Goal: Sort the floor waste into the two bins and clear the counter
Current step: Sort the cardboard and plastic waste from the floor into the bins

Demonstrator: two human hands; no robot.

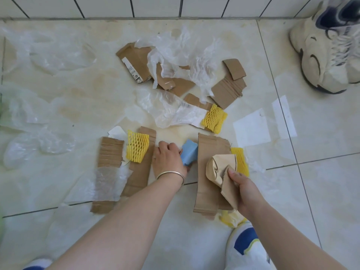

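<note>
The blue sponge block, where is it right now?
In the head view the blue sponge block sits low centre on the floor, gripped by the left hand, just left of the long cardboard strip.

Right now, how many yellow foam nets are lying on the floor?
3 for sure: one left of the left hand, one mid-floor by the plastic, one behind the brown paper. A yellowish scrap near the shoe may be a fourth.
</note>
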